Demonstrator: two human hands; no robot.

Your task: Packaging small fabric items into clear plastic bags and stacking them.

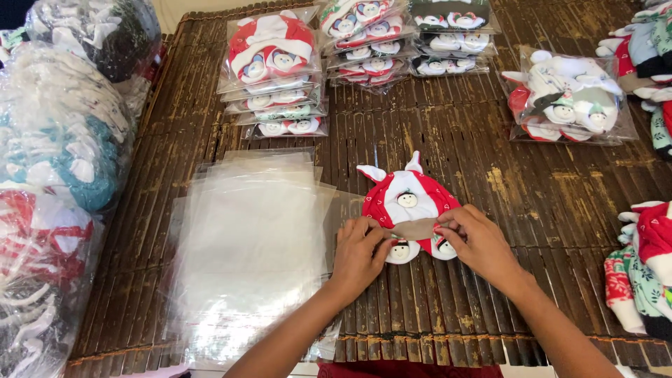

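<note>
On mat, both hands on cap set

— What's the mat made of?

— Dark slats, bamboo or split wood by the look of it, matt, rough, with the stain worn pale in patches.

— And the stack of bags on the left?

— Thin clear plastic, glossy and smooth, slightly milky where the sheets overlap.

— The red and white set under the left hand and right hand?

— Soft knitted cloth, matt, with a band of what may be brown card across it.

— The far packs?

— The same cloth sealed in shiny film that catches the light.
</note>
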